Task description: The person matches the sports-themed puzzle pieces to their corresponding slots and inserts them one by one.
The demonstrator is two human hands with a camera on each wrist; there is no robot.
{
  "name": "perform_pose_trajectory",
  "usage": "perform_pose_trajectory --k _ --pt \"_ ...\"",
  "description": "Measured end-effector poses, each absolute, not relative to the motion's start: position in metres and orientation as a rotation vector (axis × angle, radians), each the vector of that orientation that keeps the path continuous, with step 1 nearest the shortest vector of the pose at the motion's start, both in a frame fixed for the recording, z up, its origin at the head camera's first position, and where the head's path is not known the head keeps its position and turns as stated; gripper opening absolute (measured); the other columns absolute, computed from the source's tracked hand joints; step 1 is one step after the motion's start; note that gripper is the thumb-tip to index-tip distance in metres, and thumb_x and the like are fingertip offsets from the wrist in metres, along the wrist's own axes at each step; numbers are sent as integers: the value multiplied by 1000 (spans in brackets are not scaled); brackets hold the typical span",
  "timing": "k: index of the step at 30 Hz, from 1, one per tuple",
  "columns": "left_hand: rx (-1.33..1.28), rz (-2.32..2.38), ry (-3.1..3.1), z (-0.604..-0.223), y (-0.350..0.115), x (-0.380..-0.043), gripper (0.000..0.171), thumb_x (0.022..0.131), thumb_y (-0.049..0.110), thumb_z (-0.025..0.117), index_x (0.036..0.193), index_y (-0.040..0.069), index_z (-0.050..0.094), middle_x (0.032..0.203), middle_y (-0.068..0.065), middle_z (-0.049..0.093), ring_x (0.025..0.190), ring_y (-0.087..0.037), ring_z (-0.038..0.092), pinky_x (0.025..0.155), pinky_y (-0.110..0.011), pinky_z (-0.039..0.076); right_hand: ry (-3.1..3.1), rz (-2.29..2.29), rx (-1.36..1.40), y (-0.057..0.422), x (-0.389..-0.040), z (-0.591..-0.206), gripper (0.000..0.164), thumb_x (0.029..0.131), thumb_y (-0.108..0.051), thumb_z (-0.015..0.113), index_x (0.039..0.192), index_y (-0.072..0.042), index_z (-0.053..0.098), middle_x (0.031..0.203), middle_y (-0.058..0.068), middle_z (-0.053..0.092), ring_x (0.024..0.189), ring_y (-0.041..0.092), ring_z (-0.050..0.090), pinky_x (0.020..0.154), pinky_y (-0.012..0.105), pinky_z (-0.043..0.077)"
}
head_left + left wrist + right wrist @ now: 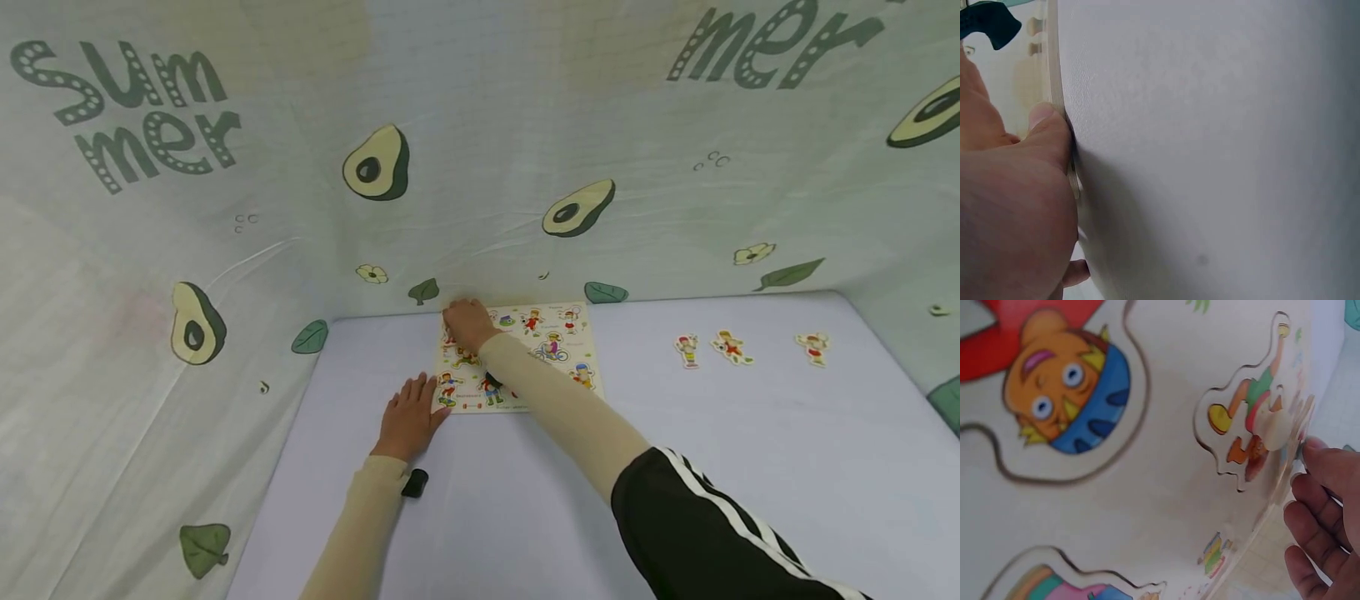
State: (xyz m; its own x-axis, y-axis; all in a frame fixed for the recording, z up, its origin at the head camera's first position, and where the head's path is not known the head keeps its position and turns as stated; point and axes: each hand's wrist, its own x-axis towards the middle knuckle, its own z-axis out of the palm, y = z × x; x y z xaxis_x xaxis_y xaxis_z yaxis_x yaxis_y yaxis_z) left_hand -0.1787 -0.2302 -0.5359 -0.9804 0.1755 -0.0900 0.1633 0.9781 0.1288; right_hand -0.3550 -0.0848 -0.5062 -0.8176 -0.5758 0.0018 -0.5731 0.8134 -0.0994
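Observation:
A wooden puzzle board (588,343) with colourful sports figures lies at the back of the table. My left hand (408,417) rests flat by its lower left corner, fingers straight; the thumb (1046,125) lies against the board's edge in the left wrist view. Over the upper left corner is my right hand (468,323), fingers curled. The right wrist view shows its thumb (1325,459) and fingers pinching a thin puzzle piece, seen nearly edge-on and mostly hidden. Beside that piece, an upside-down figure (1262,387) with a pale round knob sits within a cut outline.
Three loose figure pieces lie on the white table (712,467) to the right: one standing figure (686,351), a footballer (731,347) and another figure (813,348). A hanging cloth (480,100) with avocado prints borders the table's back and sides.

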Motion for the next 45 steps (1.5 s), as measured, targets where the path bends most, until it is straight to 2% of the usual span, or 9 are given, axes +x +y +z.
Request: perform_pose_trajectory --k 14,25,31,40,45 --pt "285 200 3017 -536 -223 -183 68 110 44 55 161 2 39 168 -23 36 155 -45 33 122 -63 35 2956 -132 -879 -81 -356 -500 19 109 -18 62 121 -9 73 121 8 73 117 26 67 106 41 52" --pt "260 245 3015 -525 -214 -179 66 109 38 60 159 1 41 166 -25 38 153 -46 35 121 -64 36 3006 -82 -931 -80 -355 -498 17 106 -19 68 114 -7 76 112 8 75 108 24 71 98 37 58" --pt "262 206 3000 -527 -214 -178 66 110 40 57 160 1 39 167 -25 37 154 -45 34 121 -63 36 3018 -12 -910 -83 -355 -502 18 106 -14 67 120 -7 75 113 8 75 109 24 71 100 35 57" --pt "236 154 2991 -531 -223 -179 69 110 44 54 162 3 37 168 -23 35 155 -44 33 122 -62 35 3000 -99 -971 -77 -353 -494 19 108 -20 64 119 -8 74 116 9 74 112 27 69 102 40 56" --pt "232 149 2994 -533 -230 -179 69 110 44 54 163 3 36 168 -23 34 155 -45 32 123 -62 34 3018 -157 -1002 -61 -349 -483 19 106 -21 69 120 -9 74 119 8 73 114 27 68 103 42 55"
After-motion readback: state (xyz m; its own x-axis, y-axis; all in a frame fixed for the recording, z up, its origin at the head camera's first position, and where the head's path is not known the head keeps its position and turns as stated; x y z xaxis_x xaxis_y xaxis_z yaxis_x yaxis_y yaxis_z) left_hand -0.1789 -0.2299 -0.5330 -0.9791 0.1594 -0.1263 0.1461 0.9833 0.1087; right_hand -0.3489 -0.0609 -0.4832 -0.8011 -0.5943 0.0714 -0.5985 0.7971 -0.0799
